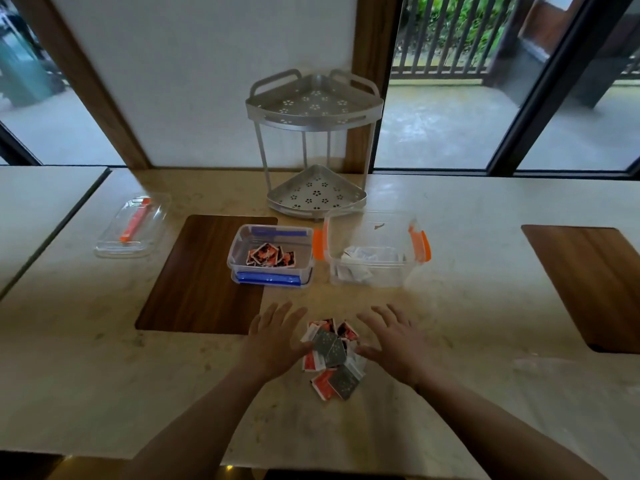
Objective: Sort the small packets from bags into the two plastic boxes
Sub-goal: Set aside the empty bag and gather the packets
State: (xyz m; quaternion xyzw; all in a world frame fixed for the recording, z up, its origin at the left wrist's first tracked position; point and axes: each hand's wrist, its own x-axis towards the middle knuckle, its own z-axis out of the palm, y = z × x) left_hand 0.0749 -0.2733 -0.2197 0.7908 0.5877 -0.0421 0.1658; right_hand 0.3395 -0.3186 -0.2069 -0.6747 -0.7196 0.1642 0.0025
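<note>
A loose pile of small packets (330, 355), red-orange, grey and white, lies on the stone counter in front of me. My left hand (277, 336) rests flat at the pile's left side, fingers spread, thumb touching a grey packet. My right hand (394, 341) is flat at the pile's right side, fingers apart, holding nothing. Beyond the pile stand two clear plastic boxes: the blue-clipped box (239, 252) holds several red-and-black packets, and the taller orange-clipped box (412, 271) holds several white packets.
A two-tier metal corner rack (313, 114) stands behind the boxes. A clear lid with an orange clip (133, 225) lies at the left. Dark wooden inlays (194, 278) (588, 282) sit in the counter. Crumpled clear plastic (554, 368) lies at the right.
</note>
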